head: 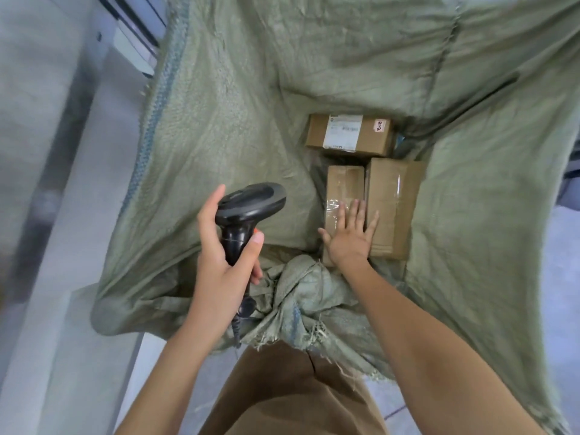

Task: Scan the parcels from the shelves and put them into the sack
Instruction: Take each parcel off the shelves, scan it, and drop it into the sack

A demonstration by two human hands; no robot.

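Observation:
A large green woven sack lies open below me. Three brown cardboard parcels rest at its bottom. The far parcel carries a white label. Two taped parcels lie side by side nearer me: a narrow one on the left and a wider one on the right. My right hand reaches into the sack, fingers spread flat on the near end of the narrow parcel, holding nothing. My left hand grips the handle of a black barcode scanner above the sack's left side, its head pointing right.
The sack's near rim is bunched into a knot in front of my brown trousers. A grey shelf post and metal frame stand at the left. Pale floor shows at the right edge.

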